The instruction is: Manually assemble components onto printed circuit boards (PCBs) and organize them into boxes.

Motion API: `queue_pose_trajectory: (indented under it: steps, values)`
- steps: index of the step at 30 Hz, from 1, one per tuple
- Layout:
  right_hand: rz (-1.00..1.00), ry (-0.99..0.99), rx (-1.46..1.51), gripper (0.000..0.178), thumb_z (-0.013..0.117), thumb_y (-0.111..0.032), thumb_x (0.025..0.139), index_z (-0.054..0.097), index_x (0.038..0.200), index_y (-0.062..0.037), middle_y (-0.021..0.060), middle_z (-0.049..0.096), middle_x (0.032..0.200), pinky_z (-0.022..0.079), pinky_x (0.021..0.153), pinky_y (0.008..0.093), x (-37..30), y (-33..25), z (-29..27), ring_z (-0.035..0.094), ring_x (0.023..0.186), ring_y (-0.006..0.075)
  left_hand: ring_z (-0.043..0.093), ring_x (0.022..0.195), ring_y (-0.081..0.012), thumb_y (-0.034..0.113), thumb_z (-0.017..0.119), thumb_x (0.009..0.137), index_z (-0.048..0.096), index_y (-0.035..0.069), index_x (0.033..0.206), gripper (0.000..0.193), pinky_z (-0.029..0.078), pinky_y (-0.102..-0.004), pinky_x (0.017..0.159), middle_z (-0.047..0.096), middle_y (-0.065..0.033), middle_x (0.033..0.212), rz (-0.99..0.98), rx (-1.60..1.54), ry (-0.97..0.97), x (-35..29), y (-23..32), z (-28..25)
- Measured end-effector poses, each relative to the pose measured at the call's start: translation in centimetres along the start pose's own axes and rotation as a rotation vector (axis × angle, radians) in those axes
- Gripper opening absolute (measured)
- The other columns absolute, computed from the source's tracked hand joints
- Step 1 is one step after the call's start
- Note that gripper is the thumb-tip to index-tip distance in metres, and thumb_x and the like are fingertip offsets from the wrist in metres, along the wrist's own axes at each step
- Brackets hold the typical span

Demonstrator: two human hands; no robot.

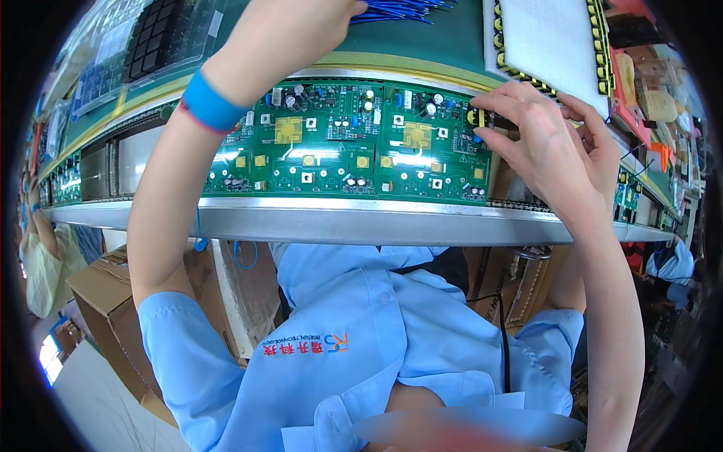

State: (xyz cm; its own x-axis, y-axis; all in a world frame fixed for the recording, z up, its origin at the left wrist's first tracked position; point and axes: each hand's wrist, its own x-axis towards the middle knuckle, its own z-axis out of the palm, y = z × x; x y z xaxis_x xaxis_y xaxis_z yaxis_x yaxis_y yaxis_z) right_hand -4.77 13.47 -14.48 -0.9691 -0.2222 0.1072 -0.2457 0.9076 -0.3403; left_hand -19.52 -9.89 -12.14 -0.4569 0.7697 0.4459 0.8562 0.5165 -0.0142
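My right hand (546, 135) is at the right end of the green circuit board (339, 151), its thumb and forefinger closed on a small black-and-yellow transformer (474, 117) at the board's upper right corner. Whether the part is seated on the board cannot be made out. My left hand (305, 30), with a blue band on its wrist, reaches across the board to the bundle of blue wires (403, 9) at the top. The picture's upper edge cuts off most of its fingers. Capacitors, yellow pads and other small parts sit on the board.
A metal rail (339, 220) runs along the board's near side. On the green mat at the far right lies white foam (553, 45) edged with rows of black-and-yellow parts. Black blocks (154, 38) stand at the far left. A cardboard box (113, 301) is below the bench.
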Motion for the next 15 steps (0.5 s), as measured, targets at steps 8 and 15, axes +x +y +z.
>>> queue_pose_trajectory:
  steps: [8,15]
  values:
    - [-0.111,0.047,-0.026,0.026,0.070,-0.008,0.078,0.066,0.102,0.0011,0.0144,0.063,0.103,0.048,0.088,0.0390,-0.1,0.8,-0.5,0.060,0.100,0.0324,0.061,0.091,-0.0276,0.012,0.062,0.086,0.067,0.005,0.098,0.015,0.036,-0.0448,0.096,0.064,-0.0105,0.090,0.087,0.069,-0.062,2.6,-1.9,3.5]
    - [-0.077,0.022,-0.080,0.027,0.069,-0.008,0.079,0.066,0.105,-0.0015,0.0135,0.064,0.104,0.047,0.088,0.0379,-0.3,-0.1,-0.4,0.060,0.098,0.0316,0.061,0.087,-0.0288,0.014,0.065,0.084,0.069,0.005,0.090,0.012,0.039,-0.0415,0.087,0.065,-0.0127,0.086,0.043,0.120,-0.087,3.5,-2.2,3.8]
